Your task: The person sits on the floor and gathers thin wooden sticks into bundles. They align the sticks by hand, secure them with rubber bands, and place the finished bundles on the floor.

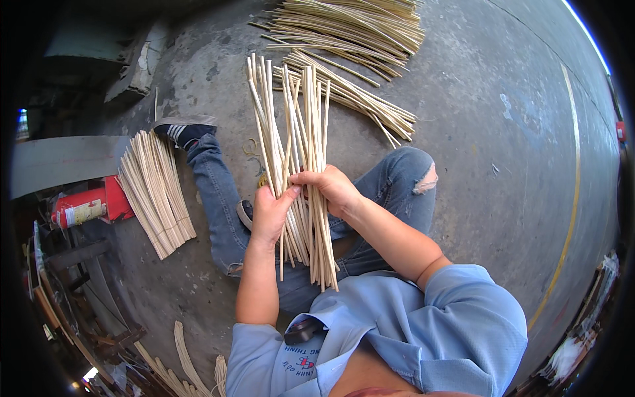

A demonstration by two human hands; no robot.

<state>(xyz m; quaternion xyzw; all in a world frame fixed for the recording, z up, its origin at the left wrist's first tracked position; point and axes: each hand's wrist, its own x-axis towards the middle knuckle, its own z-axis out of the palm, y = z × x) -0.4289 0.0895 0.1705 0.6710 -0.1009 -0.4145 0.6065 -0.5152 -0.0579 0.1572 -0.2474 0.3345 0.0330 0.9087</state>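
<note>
Pale rattan-like sticks point(317, 135) stand in a loose bundle over my lap, fanned apart at their far ends. My left hand point(270, 213) is closed round the left part of the bundle, thumb across the sticks. On the right part, my right hand point(331, 190) is wrapped round more of them, its thumb and fingertips meeting the left thumb near the bundle's middle. The lower ends reach down to my shirt. Fingers behind the sticks are hidden.
Beyond my hands lie a pile of similar sticks point(350, 30) and a smaller pile point(357, 96). A tied bundle point(157, 192) rests at left beside a red cylinder point(79, 207) and my shoe point(188, 129). Curved sticks point(188, 357) lie lower left. A yellow line point(574, 192) crosses the concrete floor.
</note>
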